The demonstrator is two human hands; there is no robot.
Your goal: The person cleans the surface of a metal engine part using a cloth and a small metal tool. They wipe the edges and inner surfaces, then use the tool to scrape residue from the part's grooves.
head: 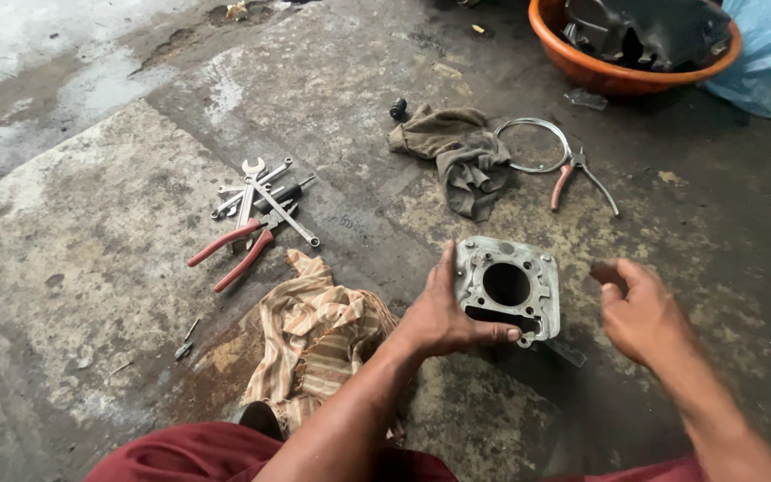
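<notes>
Both forearms are bare from elbow to wrist — no sleeves reach them, no watch, no bracelet, no ring that can be made out. The left hand (443,312) and the right hand (640,312) are ungloved, the fingers sturdy, the nails short, with dark smudges of grime about the knuckles and fingertips. Below the arms runs a band of dark red cloth — trousers or shorts, it cannot be told which — plain, without pattern or print, creased softly where it bunches over the knees at the bottom edge.
</notes>
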